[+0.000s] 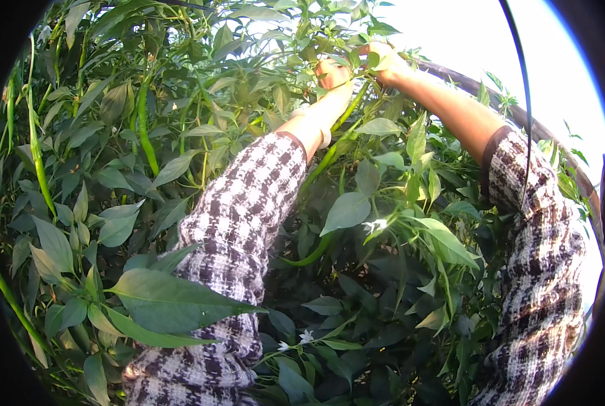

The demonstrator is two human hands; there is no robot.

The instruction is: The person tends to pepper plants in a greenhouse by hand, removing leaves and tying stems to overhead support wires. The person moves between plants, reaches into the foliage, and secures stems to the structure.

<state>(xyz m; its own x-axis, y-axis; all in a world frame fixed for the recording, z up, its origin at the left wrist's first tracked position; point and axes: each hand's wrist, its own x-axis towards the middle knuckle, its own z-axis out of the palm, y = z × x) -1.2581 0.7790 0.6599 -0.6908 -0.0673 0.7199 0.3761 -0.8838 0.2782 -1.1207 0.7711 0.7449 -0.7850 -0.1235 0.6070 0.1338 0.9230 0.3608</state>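
Both arms, in checked sleeves, reach up among leafy chili pepper plants (348, 210). My left hand (333, 75) is at the upper middle, bent at the wrist, its fingers partly behind leaves. Close on its right, my right hand (383, 58) is raised among the same stems, with leaves over its fingers. Whether either hand grips a stem or a pepper cannot be told. A long green chili pepper (350, 107) hangs just below the hands, beside my left wrist, which wears a pale bangle (326, 138). More peppers run down behind my left forearm.
Long green chili peppers (144, 127) hang among dense leaves at the left. A large leaf (175, 299) overlaps my left sleeve. A thin dark cable (523, 76) crosses the upper right, and a curved brown pole (546, 133) passes behind my right forearm. White flowers (375, 225) show at the middle.
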